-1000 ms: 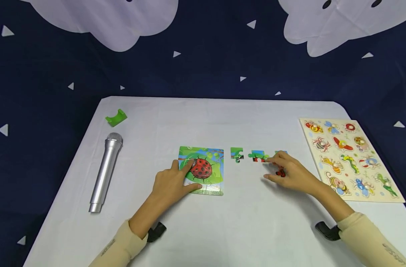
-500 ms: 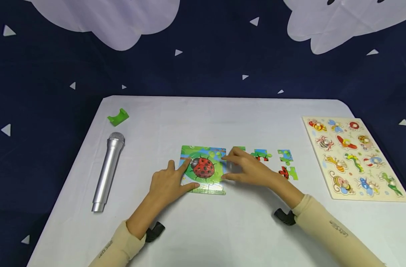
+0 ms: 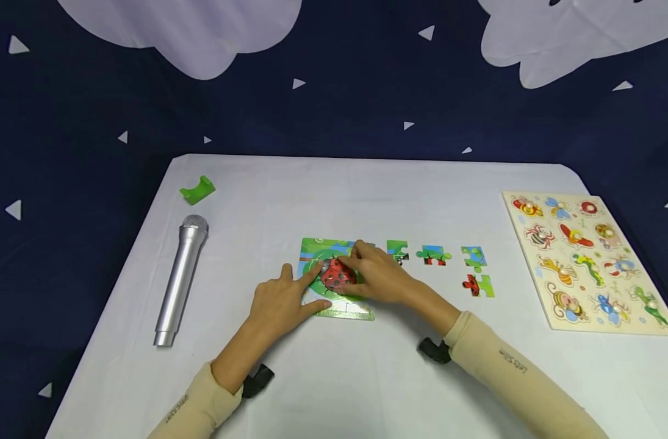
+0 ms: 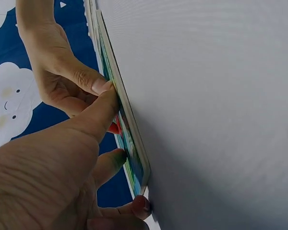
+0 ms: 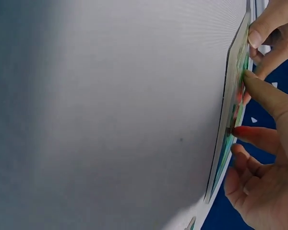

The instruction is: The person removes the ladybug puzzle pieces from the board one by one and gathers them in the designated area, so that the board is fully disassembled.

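Note:
A ladybug jigsaw puzzle (image 3: pixel 347 311) lies flat on the table in front of both hands. My left hand (image 3: pixel 279 305) rests on its left side, with index finger and thumb spread apart on the picture. In the left wrist view, other fingertips (image 4: pixel 141 206) are by the puzzle's edge. My right hand (image 3: pixel 385 277) reaches over the right side, its thumb and index finger touching the red ladybug area, apart from each other. No piece shows lifted between them. The right hand hides part of the picture. Loose jigsaw pieces (image 3: pixel 434 255) lie just right of the puzzle.
A silver microphone (image 3: pixel 182 280) lies at the left, with a green curved piece (image 3: pixel 198 190) behind it. At the right is a wooden insect puzzle board (image 3: pixel 592 262). The white table (image 3: pixel 334 195) ends before a dark blue patterned cloth (image 3: pixel 344 103).
From the loose pieces at the right, my right hand has moved left to the ladybug puzzle, first its right edge, then its middle. My left hand has stayed on the puzzle.

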{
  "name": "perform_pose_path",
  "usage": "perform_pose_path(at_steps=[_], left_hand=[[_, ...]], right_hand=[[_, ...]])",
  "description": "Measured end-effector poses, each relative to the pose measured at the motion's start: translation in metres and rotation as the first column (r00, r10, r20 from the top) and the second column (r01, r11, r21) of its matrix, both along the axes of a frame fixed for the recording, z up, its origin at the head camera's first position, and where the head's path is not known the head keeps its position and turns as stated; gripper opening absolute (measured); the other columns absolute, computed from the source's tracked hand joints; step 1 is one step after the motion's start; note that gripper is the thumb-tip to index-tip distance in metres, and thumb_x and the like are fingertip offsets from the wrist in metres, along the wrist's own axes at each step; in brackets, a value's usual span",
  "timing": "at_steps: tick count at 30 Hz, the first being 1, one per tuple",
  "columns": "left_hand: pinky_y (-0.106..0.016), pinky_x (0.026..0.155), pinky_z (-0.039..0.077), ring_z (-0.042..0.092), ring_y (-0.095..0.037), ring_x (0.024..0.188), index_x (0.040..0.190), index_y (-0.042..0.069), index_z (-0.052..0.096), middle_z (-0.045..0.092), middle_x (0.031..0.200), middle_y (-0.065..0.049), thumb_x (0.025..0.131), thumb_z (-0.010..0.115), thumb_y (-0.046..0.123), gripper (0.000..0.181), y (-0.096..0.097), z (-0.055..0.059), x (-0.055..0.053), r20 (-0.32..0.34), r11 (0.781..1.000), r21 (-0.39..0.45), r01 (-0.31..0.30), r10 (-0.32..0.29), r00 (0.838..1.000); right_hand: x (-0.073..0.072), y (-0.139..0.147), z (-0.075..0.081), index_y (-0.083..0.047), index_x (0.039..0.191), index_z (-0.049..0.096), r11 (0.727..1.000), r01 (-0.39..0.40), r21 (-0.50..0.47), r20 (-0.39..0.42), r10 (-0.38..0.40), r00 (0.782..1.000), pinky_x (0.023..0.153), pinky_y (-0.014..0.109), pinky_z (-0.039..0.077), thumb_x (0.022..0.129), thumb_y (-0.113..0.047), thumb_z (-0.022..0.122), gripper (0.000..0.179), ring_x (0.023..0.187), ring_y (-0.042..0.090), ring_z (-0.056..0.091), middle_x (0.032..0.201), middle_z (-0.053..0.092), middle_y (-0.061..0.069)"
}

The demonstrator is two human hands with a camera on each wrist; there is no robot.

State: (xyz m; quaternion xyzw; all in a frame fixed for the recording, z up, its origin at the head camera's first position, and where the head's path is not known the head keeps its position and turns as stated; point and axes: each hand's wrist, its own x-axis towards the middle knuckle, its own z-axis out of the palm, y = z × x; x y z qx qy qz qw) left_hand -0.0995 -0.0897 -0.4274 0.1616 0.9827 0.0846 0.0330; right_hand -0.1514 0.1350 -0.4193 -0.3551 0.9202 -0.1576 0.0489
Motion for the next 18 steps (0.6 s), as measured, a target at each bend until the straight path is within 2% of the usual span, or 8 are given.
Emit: perform_pose_path(at_steps=[6,12,14,18], left_hand=[[-0.028,0.041,0.027,0.031,-0.015,0.044,0.148,0.034,0.047,0.044,0.080,-0.009,0.082,0.061,0.072,0.078,-0.0003,0.0003,-0.0002,0.014,1.000,-0.008,0.000,0.000,1.000],[-0.027,0.042,0.026,0.030,-0.014,0.044,0.148,0.034,0.047,0.044,0.081,-0.009,0.082,0.061,0.072,0.078,-0.0002,0.0011,-0.0009,0.018,1.000,-0.011,0.008,-0.008,1.000],[-0.027,0.042,0.027,0.030,-0.014,0.044,0.148,0.034,0.047,0.044,0.081,-0.009,0.082,0.061,0.072,0.077,0.0000,0.0013,-0.0010,0.021,1.000,-0.012,0.008,-0.008,1.000],[-0.028,0.041,0.028,0.032,-0.015,0.043,0.148,0.034,0.048,0.045,0.081,-0.009,0.082,0.061,0.072,0.077,0.0001,0.0017,-0.0015,0.020,1.000,-0.021,0.008,-0.007,1.000]], right_hand=[[0.0006,-0.0010,-0.0014,0.000,0.129,0.065,0.999,-0.006,-0.050,0.008,0.007,1.000,0.066,0.025,0.034,0.084,-0.041,0.079,0.063,0.076,0.013,0.039,0.093,0.046,0.002],[0.0014,-0.0065,-0.0028,0.004,0.125,0.066,0.985,0.048,-0.167,0.096,-0.032,0.995,0.074,0.029,0.041,0.078,-0.031,0.086,0.062,0.085,0.015,0.043,0.097,0.049,0.005],[0.0026,-0.0079,-0.0037,0.003,0.124,0.066,0.983,0.064,-0.172,0.081,-0.050,0.995,0.076,0.030,0.042,0.076,-0.030,0.088,0.062,0.086,0.016,0.044,0.099,0.050,0.005],[0.0066,-0.0094,-0.0044,0.002,0.125,0.065,0.986,0.081,-0.143,-0.002,-0.082,0.997,0.074,0.031,0.040,0.074,-0.038,0.088,0.068,0.083,0.016,0.044,0.100,0.050,0.004]])
